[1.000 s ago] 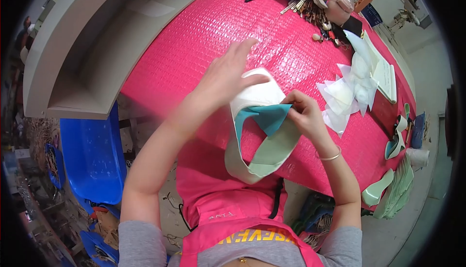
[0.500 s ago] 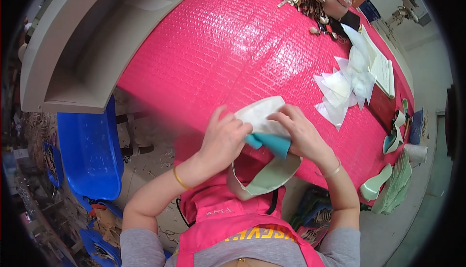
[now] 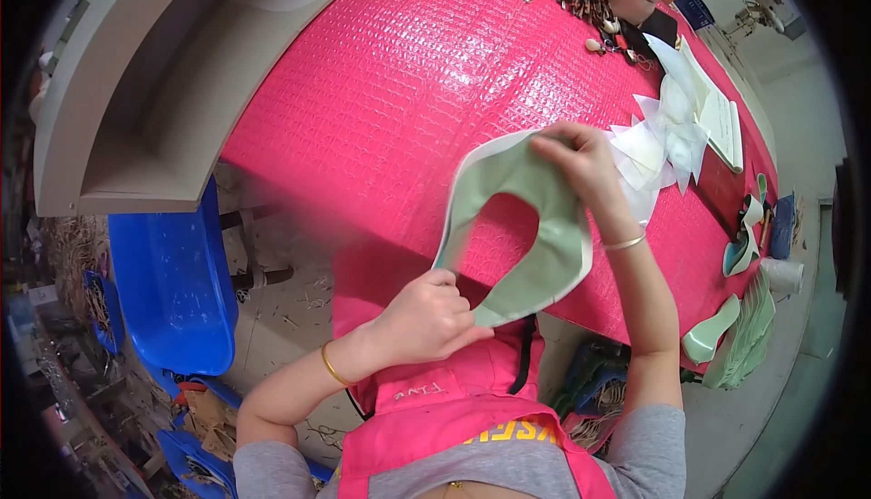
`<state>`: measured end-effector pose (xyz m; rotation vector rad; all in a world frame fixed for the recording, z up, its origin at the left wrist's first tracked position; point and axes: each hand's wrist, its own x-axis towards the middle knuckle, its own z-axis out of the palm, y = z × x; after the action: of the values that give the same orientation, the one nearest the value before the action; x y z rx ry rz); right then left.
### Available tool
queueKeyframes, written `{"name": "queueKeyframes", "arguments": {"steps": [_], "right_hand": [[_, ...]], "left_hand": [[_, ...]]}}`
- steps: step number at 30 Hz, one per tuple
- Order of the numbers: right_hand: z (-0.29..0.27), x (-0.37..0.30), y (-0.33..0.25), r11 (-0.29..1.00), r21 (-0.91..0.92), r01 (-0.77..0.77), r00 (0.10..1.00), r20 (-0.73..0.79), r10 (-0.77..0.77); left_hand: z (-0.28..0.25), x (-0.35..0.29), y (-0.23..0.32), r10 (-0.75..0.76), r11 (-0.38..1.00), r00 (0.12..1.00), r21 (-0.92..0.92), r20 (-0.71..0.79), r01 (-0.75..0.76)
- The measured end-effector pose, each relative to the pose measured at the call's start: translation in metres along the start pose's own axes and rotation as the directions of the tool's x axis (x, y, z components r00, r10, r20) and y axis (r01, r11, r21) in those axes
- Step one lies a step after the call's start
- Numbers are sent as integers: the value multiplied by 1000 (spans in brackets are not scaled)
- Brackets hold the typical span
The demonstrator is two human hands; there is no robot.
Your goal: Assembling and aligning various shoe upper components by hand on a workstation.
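Over the near edge of the table I hold a pale green shoe upper (image 3: 555, 213) with a white rim, spread into a curved loop with a wide gap in its middle. My left hand (image 3: 430, 319) is closed round its near left end, close to the pink apron. At the upper right, my right hand (image 3: 585, 168) pinches the far rim between thumb and fingers. A little blue-green shows at the inner edge beside my left fingers; most of that lining is hidden.
A pink-covered table (image 3: 390, 91) lies ahead, with a grey open shelf box (image 3: 145, 150) at its left. White cut sheets (image 3: 649, 150), an open notebook (image 3: 721, 127) and green cut pieces (image 3: 744, 336) lie on the right. A blue plastic chair (image 3: 172, 290) stands left.
The upper has been turned and opened out, so its green face shows instead of the white and blue-green inside. My right hand moved up and away; my left hand moved down toward me.
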<state>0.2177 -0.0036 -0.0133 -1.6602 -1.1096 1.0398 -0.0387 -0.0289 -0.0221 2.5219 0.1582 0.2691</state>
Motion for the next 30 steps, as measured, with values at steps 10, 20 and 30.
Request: {"name": "queueKeyframes", "arguments": {"steps": [10,20,30], "right_hand": [[0,-8,-31,492,-680,544,838,416,-353],[36,24,-34,443,-657,610,693,713,103],[39,38,-26,429,-674,601,688,710,150]], "left_hand": [[34,25,16,-420,904,779,-142,-466,403],[48,35,11,-419,864,837,129,-352,487],[37,53,-9,-305,813,886,389,-349,433]]}}
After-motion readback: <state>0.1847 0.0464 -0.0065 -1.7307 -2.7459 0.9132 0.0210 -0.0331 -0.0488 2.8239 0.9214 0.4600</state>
